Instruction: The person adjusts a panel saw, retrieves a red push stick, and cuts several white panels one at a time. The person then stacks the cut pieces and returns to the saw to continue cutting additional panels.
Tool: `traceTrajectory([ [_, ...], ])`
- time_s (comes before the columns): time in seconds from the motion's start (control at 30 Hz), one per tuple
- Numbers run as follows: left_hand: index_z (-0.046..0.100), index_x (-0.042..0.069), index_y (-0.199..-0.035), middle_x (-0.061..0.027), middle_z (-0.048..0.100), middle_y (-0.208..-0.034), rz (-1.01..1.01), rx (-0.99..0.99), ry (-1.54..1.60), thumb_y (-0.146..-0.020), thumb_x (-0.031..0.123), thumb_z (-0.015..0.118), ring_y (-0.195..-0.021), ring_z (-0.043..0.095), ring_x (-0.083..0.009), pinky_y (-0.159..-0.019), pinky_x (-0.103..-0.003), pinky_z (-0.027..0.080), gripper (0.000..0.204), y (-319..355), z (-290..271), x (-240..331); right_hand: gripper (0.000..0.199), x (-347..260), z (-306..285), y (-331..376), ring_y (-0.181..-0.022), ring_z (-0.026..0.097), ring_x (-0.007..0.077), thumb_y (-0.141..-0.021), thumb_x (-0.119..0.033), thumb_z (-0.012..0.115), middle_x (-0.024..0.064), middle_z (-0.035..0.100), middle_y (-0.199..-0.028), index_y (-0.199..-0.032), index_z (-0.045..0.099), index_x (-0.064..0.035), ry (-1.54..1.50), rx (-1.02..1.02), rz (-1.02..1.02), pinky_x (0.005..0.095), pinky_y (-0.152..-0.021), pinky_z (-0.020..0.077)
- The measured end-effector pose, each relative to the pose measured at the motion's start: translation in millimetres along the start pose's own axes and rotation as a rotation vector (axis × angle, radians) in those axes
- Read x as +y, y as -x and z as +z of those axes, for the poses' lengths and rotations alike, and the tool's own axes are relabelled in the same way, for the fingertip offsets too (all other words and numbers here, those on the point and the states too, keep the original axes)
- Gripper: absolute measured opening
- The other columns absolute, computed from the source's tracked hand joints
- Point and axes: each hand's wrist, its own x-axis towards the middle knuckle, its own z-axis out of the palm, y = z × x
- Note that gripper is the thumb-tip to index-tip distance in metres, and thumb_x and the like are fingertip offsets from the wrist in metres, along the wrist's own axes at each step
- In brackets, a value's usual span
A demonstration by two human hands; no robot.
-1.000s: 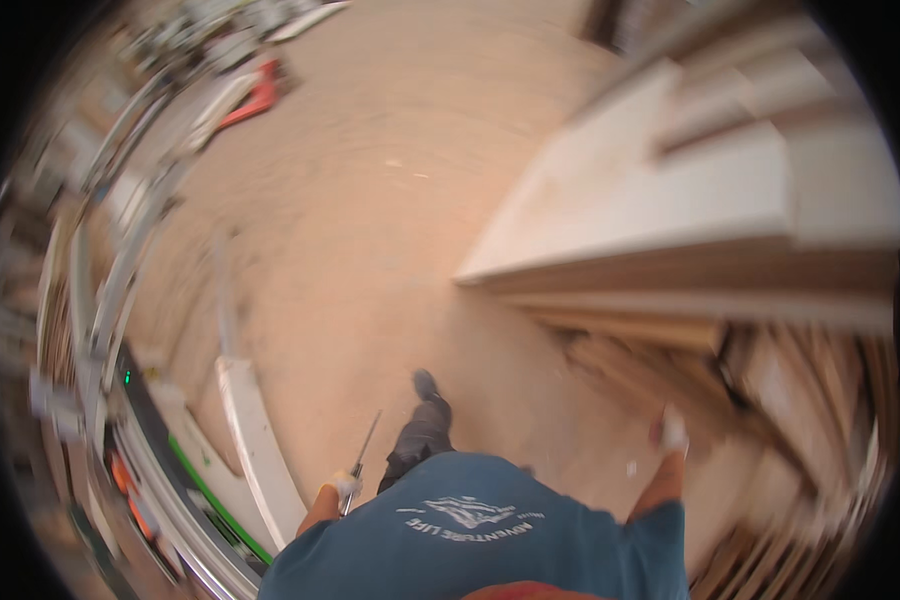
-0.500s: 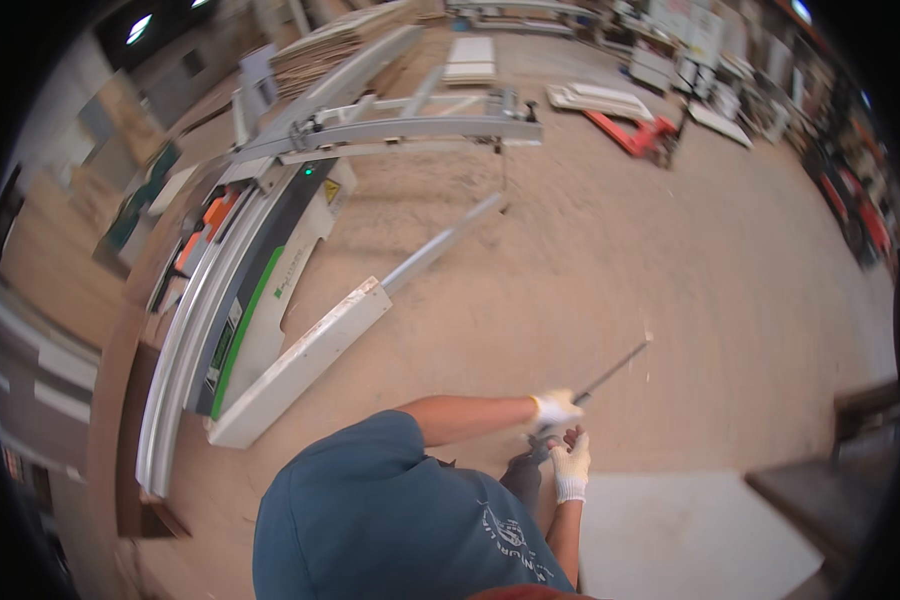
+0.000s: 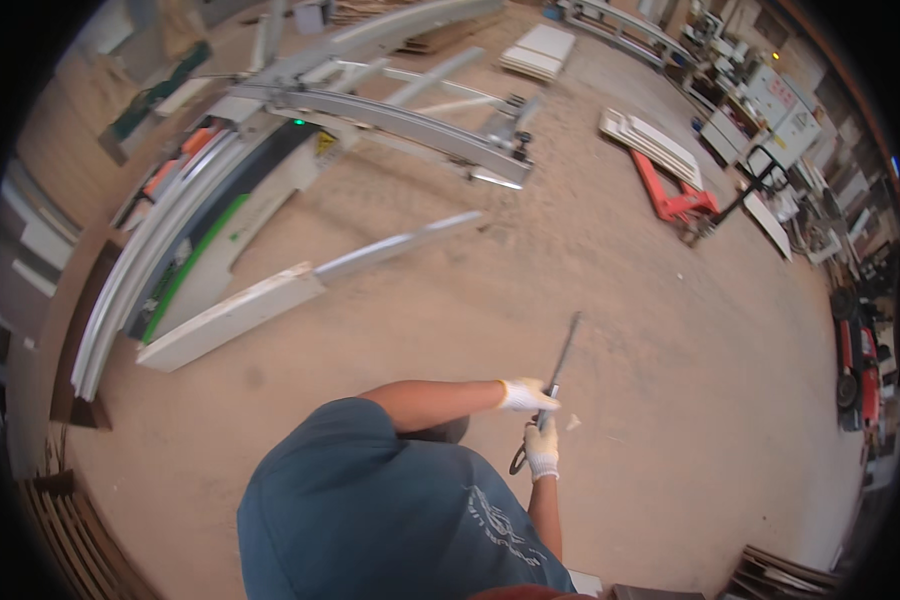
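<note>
Metal rod (image 3: 562,358) slants up and away, both gloved hands (image 3: 526,395) (image 3: 542,452) in closed grip around its near end.

Both hands wear white knitted cloth gloves, the left hand (image 3: 526,395) and right hand (image 3: 542,452) gripping a thin, dull grey metal rod (image 3: 562,365). The floor (image 3: 610,290) looks dusty, matt and rough. The shirt (image 3: 370,510) is soft blue cloth.

Dusty sawdust-covered workshop floor (image 3: 620,290). On it: long pale board (image 3: 300,290) lying diagonal nr big saw machine (image 3: 300,130); red pallet jack (image 3: 675,195) w/ white panel stack (image 3: 650,140); another white stack (image 3: 538,50) far back.
</note>
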Motion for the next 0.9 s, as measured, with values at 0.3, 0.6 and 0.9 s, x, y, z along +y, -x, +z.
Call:
traceTrajectory([
  [0.3, 0.072, 0.009, -0.118, -0.0102, 0.073, -0.090, -0.079, -0.301, -0.044, -0.094, 0.054, 0.065, -0.076, 0.068, -0.0195, -0.064, -0.036, 0.055, 0.052, -271.7, -80.5, 65.4, 0.026, 125.3, -186.3, -113.2, -0.069, 0.071, 0.0290, -0.089, -0.023, 0.066, 0.0153, 0.072, -0.078, -0.103, 0.071, -0.0015, 0.662, -0.329, 0.623, 0.0436, -0.061, 0.0543],
  [0.6, 0.073, 0.009, -0.114, -0.0070, 0.073, -0.088, 0.072, -0.253, -0.005, -0.097, 0.044, 0.065, -0.070, 0.065, -0.0167, -0.062, -0.034, 0.052, 0.039, -521.0, -249.7, 150.0, 0.024, 25.9, -215.5, -296.4, -0.065, 0.070, 0.0283, -0.090, -0.022, 0.063, 0.0148, 0.070, -0.075, -0.098, 0.071, -0.0004, 0.264, -0.237, 0.649, 0.0437, -0.057, 0.0541],
  [0.9, 0.070, 0.011, -0.118, -0.0047, 0.073, -0.100, -0.386, 0.191, 0.411, -0.100, 0.039, 0.065, -0.080, 0.069, -0.0181, -0.066, -0.034, 0.055, 0.034, -680.5, -499.7, 82.3, 0.024, -120.9, -336.1, -663.2, -0.061, 0.068, 0.0276, -0.091, -0.021, 0.060, 0.0144, 0.069, -0.072, -0.093, 0.071, 0.0007, 0.548, -0.406, 0.506, 0.0438, -0.054, 0.0538],
])
